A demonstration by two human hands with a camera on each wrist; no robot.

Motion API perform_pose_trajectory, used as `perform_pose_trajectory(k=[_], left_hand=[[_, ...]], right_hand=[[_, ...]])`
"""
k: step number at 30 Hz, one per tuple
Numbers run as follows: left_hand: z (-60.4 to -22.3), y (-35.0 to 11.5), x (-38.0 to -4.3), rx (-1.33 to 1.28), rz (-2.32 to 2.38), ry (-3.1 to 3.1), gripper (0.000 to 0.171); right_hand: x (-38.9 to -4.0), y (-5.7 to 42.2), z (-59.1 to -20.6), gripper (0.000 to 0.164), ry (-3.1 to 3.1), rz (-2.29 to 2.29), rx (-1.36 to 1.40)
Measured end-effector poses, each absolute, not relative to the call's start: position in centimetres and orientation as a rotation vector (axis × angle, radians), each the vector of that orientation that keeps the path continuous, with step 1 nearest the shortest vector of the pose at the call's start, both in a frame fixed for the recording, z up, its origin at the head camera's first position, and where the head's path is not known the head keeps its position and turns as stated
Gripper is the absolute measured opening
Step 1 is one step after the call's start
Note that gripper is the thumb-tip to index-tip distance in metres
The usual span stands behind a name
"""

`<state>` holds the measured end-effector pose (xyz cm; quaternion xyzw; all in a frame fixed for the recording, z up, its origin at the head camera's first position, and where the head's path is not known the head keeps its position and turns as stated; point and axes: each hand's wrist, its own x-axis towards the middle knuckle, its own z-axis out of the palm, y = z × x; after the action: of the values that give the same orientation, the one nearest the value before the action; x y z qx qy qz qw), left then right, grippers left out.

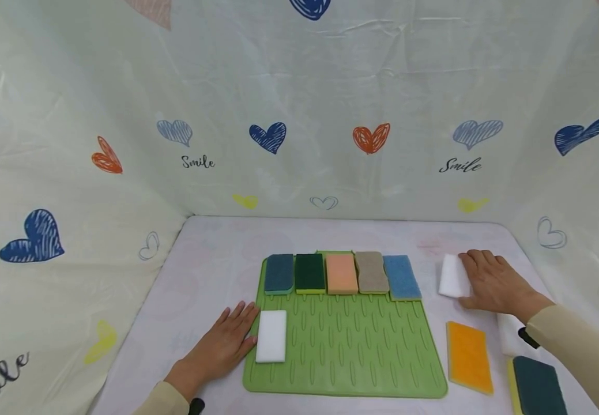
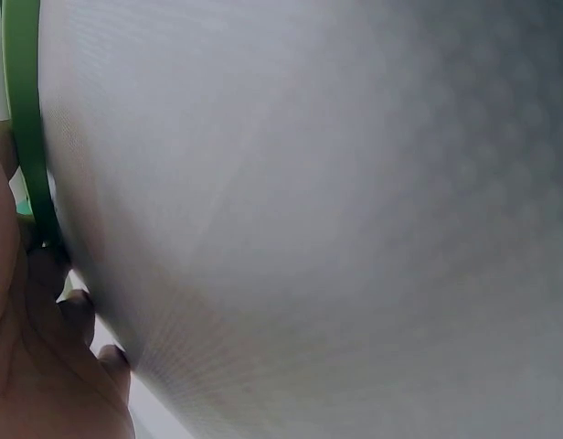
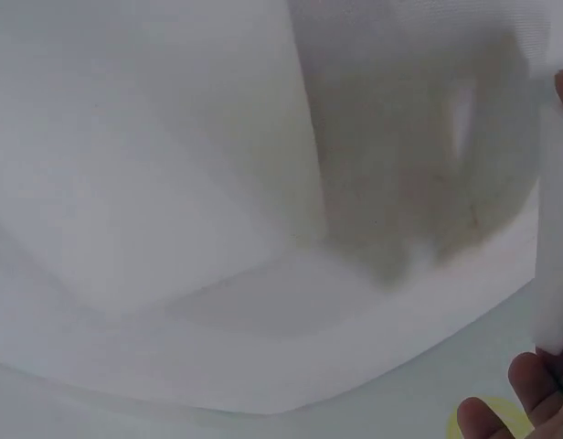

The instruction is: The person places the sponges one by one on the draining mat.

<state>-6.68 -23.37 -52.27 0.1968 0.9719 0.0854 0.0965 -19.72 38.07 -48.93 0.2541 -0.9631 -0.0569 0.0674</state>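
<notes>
In the head view my right hand (image 1: 498, 282) holds a white sponge (image 1: 452, 276) between thumb and fingers, right of the green ribbed mat (image 1: 356, 346). The right wrist view shows this white sponge (image 3: 556, 229) at its right edge, with the thumb above and fingers below. My left hand (image 1: 221, 343) rests on the table with straight fingers, at the mat's left edge beside another white sponge (image 1: 271, 337) lying on the mat. Along the mat's back edge lie blue (image 1: 279, 273), dark green (image 1: 310, 273), peach (image 1: 342, 273), grey-brown (image 1: 372, 272) and light blue (image 1: 402, 277) sponges.
On the table right of the mat lie an orange sponge (image 1: 469, 357), a dark green and yellow sponge (image 1: 539, 386) and a white one (image 1: 509, 334) partly hidden by the right forearm. A heart-printed cloth (image 1: 325, 86) hangs behind and at the sides.
</notes>
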Motion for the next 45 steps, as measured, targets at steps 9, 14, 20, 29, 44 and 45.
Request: perform_pose_trajectory(k=[9,14,20,29,44,45], left_hand=[[-52.2,-23.4,-6.7,0.58,0.257,2.872,0.066],[-52.0,-23.3,-6.7,0.575,0.254,2.869,0.066],[-52.1,-23.3,-6.7,0.591,0.248,2.88,0.066],[-51.9,-23.3,-6.6,0.612,0.272,2.893,0.065],[-51.7,-23.4,-6.6,0.614,0.289,2.887,0.064],[-51.8,-23.4,-6.6,0.614,0.29,2.887,0.064]], right_hand=[[-20.2,37.4,-48.3,0.099,-2.723,-0.221,0.81],[-20.1,36.4,-47.5,0.102,-2.707,-0.213,0.815],[-20.0,35.2,-46.5,0.102,-2.663,-0.227,0.836],[-19.7,32.8,-45.2,0.1,-2.596,-0.224,0.905],[-19.1,28.2,-43.9,0.101,-2.563,-0.171,0.981],[-19.0,27.8,-43.9,0.101,-2.558,-0.168,0.989]])
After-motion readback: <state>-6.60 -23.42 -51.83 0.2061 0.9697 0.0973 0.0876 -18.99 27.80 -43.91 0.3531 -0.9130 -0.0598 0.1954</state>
